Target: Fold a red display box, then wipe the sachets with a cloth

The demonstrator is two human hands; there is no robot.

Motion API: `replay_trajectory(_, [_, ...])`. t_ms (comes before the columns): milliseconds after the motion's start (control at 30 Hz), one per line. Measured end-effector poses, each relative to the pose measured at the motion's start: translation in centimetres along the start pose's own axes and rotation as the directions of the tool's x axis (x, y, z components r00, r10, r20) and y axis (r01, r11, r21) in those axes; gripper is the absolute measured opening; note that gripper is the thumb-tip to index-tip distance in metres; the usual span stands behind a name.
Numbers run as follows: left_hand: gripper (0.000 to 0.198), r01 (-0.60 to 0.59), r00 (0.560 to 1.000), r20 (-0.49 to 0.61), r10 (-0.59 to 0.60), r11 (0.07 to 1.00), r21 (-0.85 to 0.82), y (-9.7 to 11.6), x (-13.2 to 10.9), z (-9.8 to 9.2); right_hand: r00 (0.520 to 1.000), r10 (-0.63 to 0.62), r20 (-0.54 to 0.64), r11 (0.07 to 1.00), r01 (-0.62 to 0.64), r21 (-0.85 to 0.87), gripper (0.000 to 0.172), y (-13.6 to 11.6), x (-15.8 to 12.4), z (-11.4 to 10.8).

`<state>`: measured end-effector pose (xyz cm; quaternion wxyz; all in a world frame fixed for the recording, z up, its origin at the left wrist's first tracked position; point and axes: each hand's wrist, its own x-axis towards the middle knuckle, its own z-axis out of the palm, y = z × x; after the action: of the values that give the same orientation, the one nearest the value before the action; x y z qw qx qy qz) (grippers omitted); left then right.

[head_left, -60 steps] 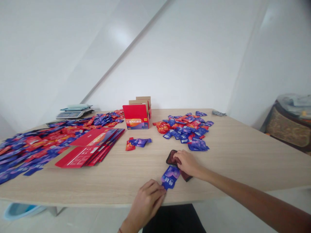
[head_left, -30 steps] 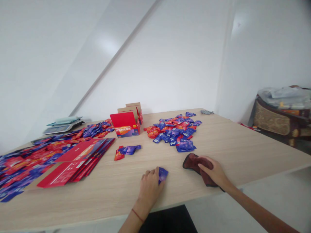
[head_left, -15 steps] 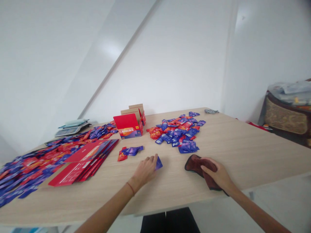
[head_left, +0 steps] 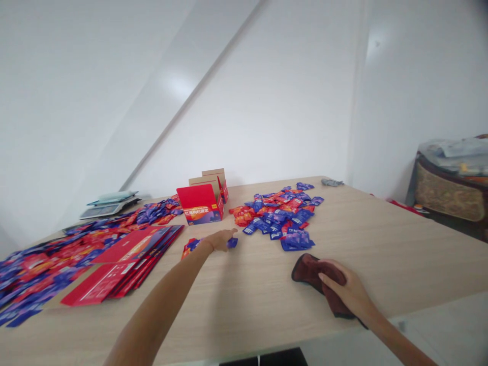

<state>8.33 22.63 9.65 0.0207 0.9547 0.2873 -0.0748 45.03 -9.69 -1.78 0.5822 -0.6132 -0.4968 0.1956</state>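
Note:
My left hand (head_left: 220,240) reaches out over the table with its fingers closed on a small purple sachet (head_left: 232,243), part of which shows below the fingertips. Partly hidden behind that wrist lie a few red and purple sachets (head_left: 186,248). On the right, my right hand (head_left: 348,287) grips a folded dark brown cloth (head_left: 307,268) with black edging, which rests near the table's front edge. A heap of red and purple sachets (head_left: 280,216) is spread beyond both hands.
Red cardboard boxes (head_left: 200,206) stand with lids up at the back. Flattened red boxes (head_left: 125,254) are stacked at left, beside a large sachet pile (head_left: 41,269). A grey crumpled item (head_left: 331,182) lies at the far right corner of the wooden table (head_left: 381,234).
My left hand has moved forward and left with the purple sachet, toward the few loose sachets. My right hand stays on the brown cloth. The view has shifted slightly.

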Motion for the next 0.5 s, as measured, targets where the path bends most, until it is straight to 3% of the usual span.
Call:
replay_trajectory(133, [0.100, 0.025, 0.999, 0.028, -0.023, 0.998, -0.052, -1.2, 0.4, 0.6, 1.000, 0.010, 0.027, 1.000, -0.010, -0.001, 0.042, 0.2, 0.0, -0.1])
replay_trajectory(267, [0.101, 0.013, 1.000, 0.016, -0.011, 0.996, -0.091, -0.9, 0.2, -0.1, 1.000, 0.010, 0.019, 1.000, -0.010, 0.005, 0.042, 0.6, 0.2, 0.0])
replay_trajectory(367, [0.092, -0.043, 0.998, -0.055, 0.038, 0.995, -0.088, 1.1, 0.4, -1.2, 1.000, 0.008, 0.009, 1.000, -0.008, 0.019, 0.042, 0.5, 0.1, 0.1])
replay_trajectory(500, [0.077, -0.139, 0.978, -0.156, 0.135, 0.990, -0.016, 6.6, 2.0, -2.3, 1.000, -0.004, -0.005, 0.999, 0.004, 0.040, 0.042, -0.3, 0.0, 0.2])
